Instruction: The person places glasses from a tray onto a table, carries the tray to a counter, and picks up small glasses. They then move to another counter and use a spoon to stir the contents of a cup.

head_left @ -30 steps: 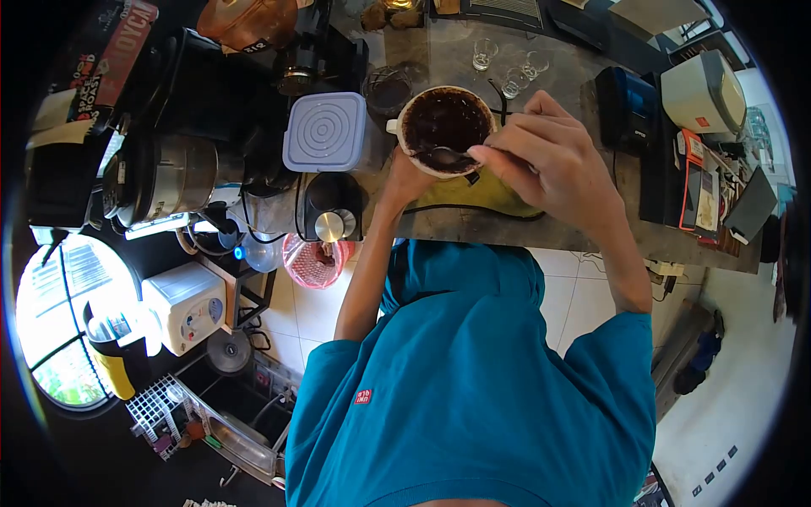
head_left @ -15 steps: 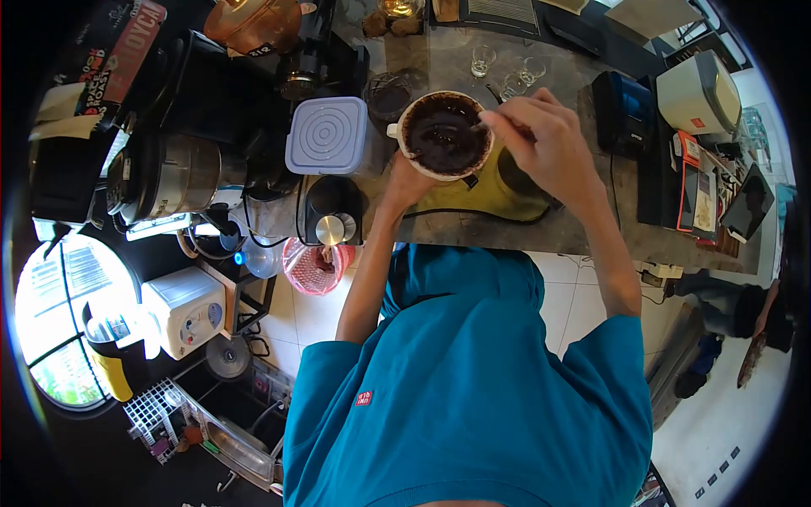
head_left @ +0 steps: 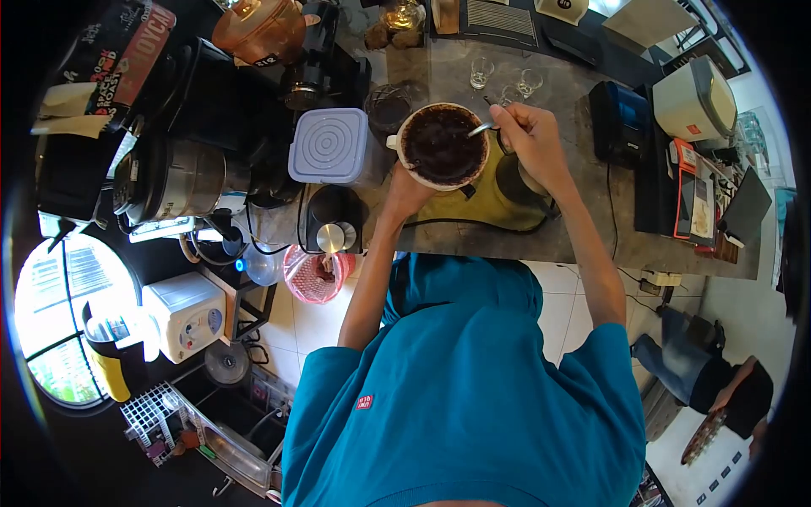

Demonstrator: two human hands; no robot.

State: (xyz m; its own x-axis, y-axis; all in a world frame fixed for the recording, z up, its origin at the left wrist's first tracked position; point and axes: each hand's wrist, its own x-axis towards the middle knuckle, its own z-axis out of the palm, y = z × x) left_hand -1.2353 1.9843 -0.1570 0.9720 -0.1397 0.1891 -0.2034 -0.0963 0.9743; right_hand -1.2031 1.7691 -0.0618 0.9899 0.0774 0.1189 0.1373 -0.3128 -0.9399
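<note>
A white cup full of dark coffee is above the counter, its handle pointing left and dark stains around the inner rim. My left hand grips it from the near left side, with most fingers hidden beneath. A metal spoon dips into the coffee from the right, pinched between the thumb and fingers of my right hand. Below the cup lies a yellow-green cloth or mat, and a dark round object sits on it under my right wrist.
Left of the cup stands a lidded container, with a small scale-like device nearer me. Small glasses stand behind the cup. A blue-black printer is at the right. Another person is at far right.
My right hand has shifted slightly right and down, bringing the spoon into clear view. The cup sits a little lower in view. The other person has come further into view.
</note>
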